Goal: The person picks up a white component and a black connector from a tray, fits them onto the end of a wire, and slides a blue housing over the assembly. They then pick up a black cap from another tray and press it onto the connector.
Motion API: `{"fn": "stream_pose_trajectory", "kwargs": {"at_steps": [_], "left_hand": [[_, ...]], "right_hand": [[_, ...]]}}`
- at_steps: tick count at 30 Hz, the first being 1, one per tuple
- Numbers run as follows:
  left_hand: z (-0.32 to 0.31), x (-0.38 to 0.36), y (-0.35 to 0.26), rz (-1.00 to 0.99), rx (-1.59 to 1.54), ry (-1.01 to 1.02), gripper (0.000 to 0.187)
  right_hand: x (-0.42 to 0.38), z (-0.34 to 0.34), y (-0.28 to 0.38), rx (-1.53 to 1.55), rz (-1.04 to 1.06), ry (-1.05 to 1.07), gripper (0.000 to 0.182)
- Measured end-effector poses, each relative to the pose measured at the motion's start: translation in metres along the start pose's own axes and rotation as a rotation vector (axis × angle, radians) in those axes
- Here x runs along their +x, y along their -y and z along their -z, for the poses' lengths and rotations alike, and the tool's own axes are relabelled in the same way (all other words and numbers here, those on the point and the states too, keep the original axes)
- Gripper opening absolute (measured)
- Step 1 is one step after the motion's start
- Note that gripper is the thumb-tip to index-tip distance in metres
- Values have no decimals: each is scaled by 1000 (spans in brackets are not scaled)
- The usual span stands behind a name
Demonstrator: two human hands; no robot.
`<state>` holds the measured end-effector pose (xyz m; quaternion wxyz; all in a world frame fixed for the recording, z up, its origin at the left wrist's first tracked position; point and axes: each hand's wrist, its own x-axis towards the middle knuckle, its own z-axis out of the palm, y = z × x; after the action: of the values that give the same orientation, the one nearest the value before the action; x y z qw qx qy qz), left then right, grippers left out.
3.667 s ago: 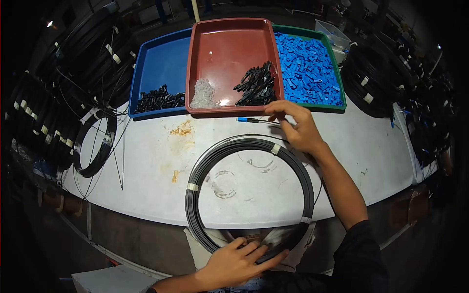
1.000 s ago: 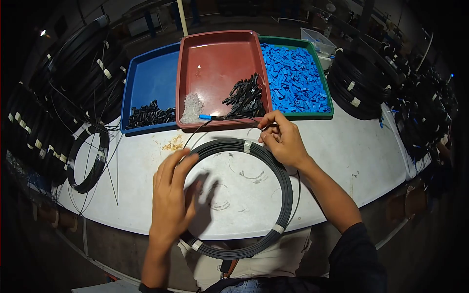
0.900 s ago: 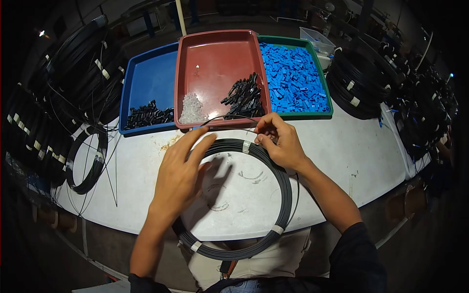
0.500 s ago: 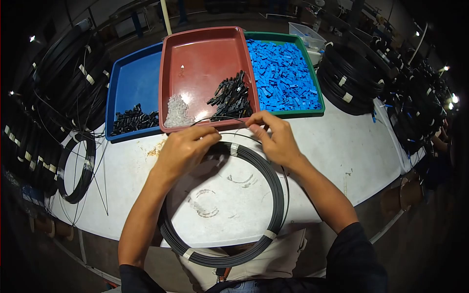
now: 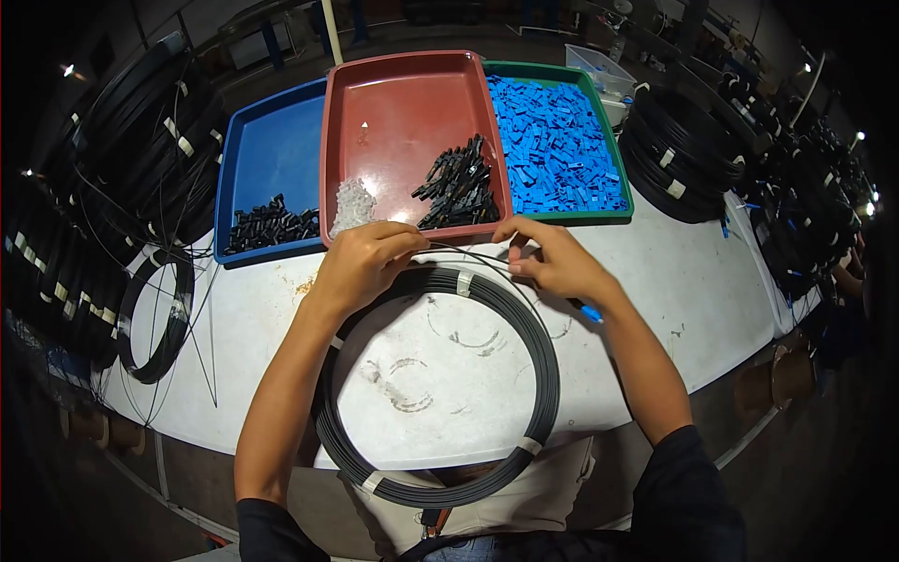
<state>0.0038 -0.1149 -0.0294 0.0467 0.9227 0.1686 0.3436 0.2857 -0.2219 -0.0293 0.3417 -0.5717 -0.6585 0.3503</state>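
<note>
A coil of black cable (image 5: 551,375), bound with pale tape bands, lies in front of me, its near side reaching past the table edge over my lap. My left hand (image 5: 367,267) is closed in a pinch on a loose length of the cable (image 5: 468,252) above the coil's far side. That length arcs rightward from the pinch, passing by the fingertips of my right hand (image 5: 560,260). The right thumb and index finger are apart, with a gap between them. Just below the right wrist shows a blue connector (image 5: 589,312), partly hidden by the arm.
Behind the coil stand a blue tray (image 5: 272,155) with black pieces, a red tray (image 5: 412,103) with clear and black pieces, and a green tray (image 5: 629,211) full of blue connectors. More cable coils (image 5: 682,155) are stacked right; a smaller coil (image 5: 131,318) stands left.
My right hand has let the cable go, its fingers parting. The left hand has moved slightly right, still pinching. A blue connector now shows by the right wrist.
</note>
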Motion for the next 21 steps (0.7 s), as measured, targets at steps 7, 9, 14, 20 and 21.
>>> {"fn": "stream_pose_trajectory", "kwargs": {"at_steps": [7, 9, 14, 20, 21], "left_hand": [[2, -7, 13, 65, -134, 110, 19], [3, -12, 12, 114, -207, 169, 20], [4, -23, 15, 301, -383, 186, 26], [17, -27, 6, 486, -486, 315, 29], [19, -32, 11, 493, -528, 365, 36]], "right_hand": [[3, 14, -21, -9, 66, 236, 52], [4, 9, -25, -53, 144, 247, 50], [-4, 17, -9, -8, -112, 369, 52], [-49, -3, 5, -9, -59, 195, 46], [-61, -7, 6, -54, -50, 113, 44]]}}
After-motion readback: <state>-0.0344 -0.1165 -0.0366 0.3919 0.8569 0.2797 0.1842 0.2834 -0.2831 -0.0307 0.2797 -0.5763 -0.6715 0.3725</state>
